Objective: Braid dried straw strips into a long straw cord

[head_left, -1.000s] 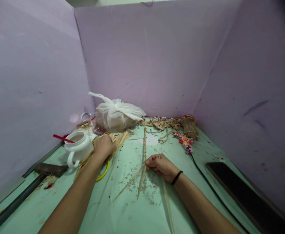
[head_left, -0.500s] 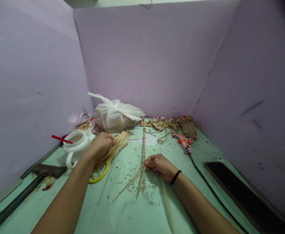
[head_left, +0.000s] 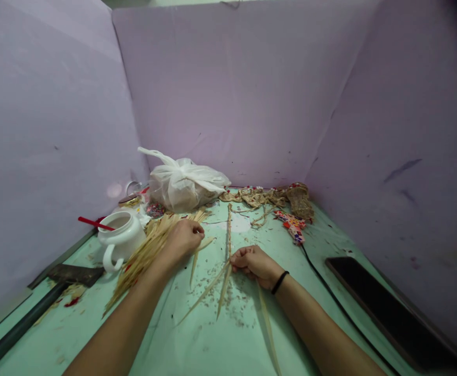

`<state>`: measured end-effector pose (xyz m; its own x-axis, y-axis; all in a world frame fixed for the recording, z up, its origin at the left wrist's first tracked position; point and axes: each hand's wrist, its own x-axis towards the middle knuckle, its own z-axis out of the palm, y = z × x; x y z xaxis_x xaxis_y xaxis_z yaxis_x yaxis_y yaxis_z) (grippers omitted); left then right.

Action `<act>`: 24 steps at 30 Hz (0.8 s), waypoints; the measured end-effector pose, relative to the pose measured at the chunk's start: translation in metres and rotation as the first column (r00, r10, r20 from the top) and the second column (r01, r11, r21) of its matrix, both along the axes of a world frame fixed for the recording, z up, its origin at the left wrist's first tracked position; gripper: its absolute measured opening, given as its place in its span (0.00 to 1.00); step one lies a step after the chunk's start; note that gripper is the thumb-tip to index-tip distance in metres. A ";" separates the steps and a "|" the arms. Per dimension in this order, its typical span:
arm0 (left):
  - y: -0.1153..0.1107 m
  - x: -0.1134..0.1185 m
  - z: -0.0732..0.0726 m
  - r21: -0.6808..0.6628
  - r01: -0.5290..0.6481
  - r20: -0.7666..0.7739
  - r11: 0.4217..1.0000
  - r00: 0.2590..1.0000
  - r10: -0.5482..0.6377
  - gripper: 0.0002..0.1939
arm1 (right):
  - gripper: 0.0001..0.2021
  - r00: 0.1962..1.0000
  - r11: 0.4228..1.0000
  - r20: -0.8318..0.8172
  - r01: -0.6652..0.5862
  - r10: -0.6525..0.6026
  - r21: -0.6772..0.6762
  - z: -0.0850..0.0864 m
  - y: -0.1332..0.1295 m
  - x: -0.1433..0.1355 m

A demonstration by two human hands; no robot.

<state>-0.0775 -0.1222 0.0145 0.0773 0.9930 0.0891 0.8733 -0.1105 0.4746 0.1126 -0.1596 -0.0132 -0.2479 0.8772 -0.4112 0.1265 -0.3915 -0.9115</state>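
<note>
My right hand (head_left: 253,262) pinches the lower end of a thin straw braid (head_left: 229,230), which runs straight away from me over the table. Loose strands (head_left: 224,292) fan out from that end, and a longer one (head_left: 266,326) trails below my wrist. My left hand (head_left: 185,237) is closed on a straw strip (head_left: 195,261) whose ends stick out from under the fingers. Beside and partly under my left forearm lies a bundle of straw strips (head_left: 146,256).
At left stand a white pot (head_left: 121,235) with a red stick and a black-handled tool (head_left: 75,274). Behind are a tied plastic bag (head_left: 187,185) and braided straw pieces (head_left: 254,197). A flowered cloth-covered thing (head_left: 293,227) with a black cord and a dark flat slab (head_left: 385,308) lie at right.
My left hand has moved right, off the straw bundle, with a strip in its fingers. The bundle now lies flat, covering the yellow ring. My right hand stays on the braid.
</note>
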 end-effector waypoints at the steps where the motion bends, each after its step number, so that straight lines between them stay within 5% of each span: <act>1: -0.001 0.006 -0.004 0.021 0.000 -0.051 1.000 0.999 0.001 0.11 | 0.04 1.000 1.000 -0.001 0.001 -0.001 0.003 0.000 0.000 0.000; 7: -0.009 0.022 -0.008 -0.001 -0.018 -0.250 1.000 0.968 0.018 0.10 | 0.04 1.000 1.000 -0.018 -0.005 0.005 0.011 -0.002 0.000 0.001; 12: -0.016 0.026 -0.006 -0.175 0.158 0.012 0.972 0.987 -0.159 0.09 | 0.04 0.999 0.999 -0.030 -0.027 0.028 0.027 -0.001 0.000 0.002; 18: -0.024 0.037 -0.011 -0.307 0.280 0.183 0.910 0.955 -0.232 0.11 | 0.06 0.999 0.998 -0.017 -0.050 0.050 0.026 0.000 0.000 0.002; 24: -0.027 0.040 -0.005 -0.411 0.256 0.324 0.875 0.938 -0.123 0.08 | 0.07 0.999 0.999 -0.001 -0.042 0.042 0.016 0.001 0.000 0.002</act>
